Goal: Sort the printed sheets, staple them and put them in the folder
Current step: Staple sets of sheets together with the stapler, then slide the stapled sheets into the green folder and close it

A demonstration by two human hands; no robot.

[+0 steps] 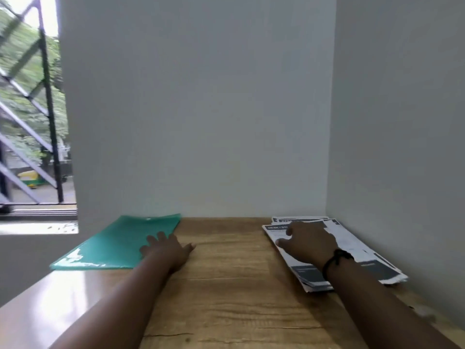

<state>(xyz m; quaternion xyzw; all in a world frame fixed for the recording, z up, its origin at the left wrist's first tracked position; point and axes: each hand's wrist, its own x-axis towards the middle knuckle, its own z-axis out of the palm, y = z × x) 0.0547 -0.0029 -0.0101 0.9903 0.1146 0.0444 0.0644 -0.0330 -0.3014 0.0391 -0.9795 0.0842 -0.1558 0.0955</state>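
A green plastic folder (110, 244) lies flat at the far left of the wooden desk (226, 285). My left hand (167, 248) rests flat across the folder's right edge, fingers spread. A loose stack of printed sheets (352, 244) with dark header bands lies at the far right, close to the side wall. My right hand (308, 241) lies on top of that stack, fingers slightly bent, with a black band on the wrist. I see no stapler.
Pale walls close the desk at the back and on the right. A barred window (30, 109) opens at the left above a sill. Bare wood runs between the folder and the sheets.
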